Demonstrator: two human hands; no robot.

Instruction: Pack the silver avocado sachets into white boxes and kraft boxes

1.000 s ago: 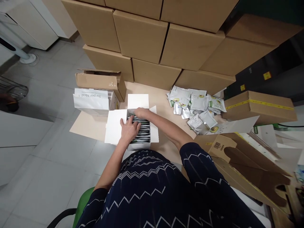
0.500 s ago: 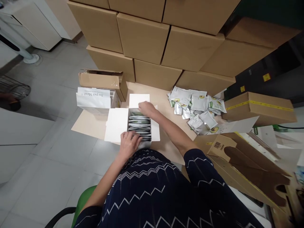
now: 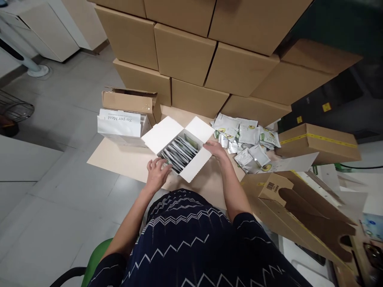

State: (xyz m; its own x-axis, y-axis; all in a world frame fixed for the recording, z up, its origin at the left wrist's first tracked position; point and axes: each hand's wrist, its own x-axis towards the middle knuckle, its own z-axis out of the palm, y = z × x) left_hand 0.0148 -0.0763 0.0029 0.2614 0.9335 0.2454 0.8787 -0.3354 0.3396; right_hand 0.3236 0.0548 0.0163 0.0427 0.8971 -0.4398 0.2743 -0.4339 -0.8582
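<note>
A white carton (image 3: 195,165) with its flaps spread stands turned at an angle on the table in front of me. Inside it, a row of silver sachets (image 3: 178,153) is packed on edge, with a greenish one at the far end. My left hand (image 3: 158,172) grips the near left corner of the carton, fingers curled over its edge. At the opposite side, my right hand (image 3: 214,149) holds the carton's far right corner, its fingertips partly hidden behind the flap. To the right of that hand lies a heap of loose sachets (image 3: 247,133).
Stacked brown cardboard boxes (image 3: 185,52) form a wall behind the table (image 3: 110,159). A white box (image 3: 119,124) marked "Super Meal" and a brown open box (image 3: 127,100) stand at left. On the right are an open cardboard holder (image 3: 314,211) and a yellow-taped box (image 3: 320,141).
The white carton has been turned at an angle. My right hand has moved from its far end inside to its right corner; my left hand stays at the near left.
</note>
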